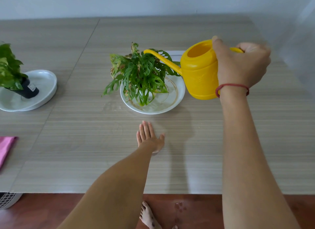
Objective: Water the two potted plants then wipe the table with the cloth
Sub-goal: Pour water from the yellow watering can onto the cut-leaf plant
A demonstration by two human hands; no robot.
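My right hand (242,66) grips the handle of a yellow watering can (199,71), held above the table with its spout tip over the leafy plant (139,71). That plant stands in a round white dish (177,99) at the table's middle. My left hand (150,138) lies flat and open on the table, just in front of the dish. A second plant (10,70) in a black pot (29,90) leans in an oval white dish (46,85) at the far left. A pink cloth (5,150) lies at the left edge.
The grey wood-grain table (85,143) ends at a near edge above a brown floor with water drops (179,208) and a bare foot (148,215). A white mat (175,55) lies behind the centre plant. A white basket (8,199) sits bottom left.
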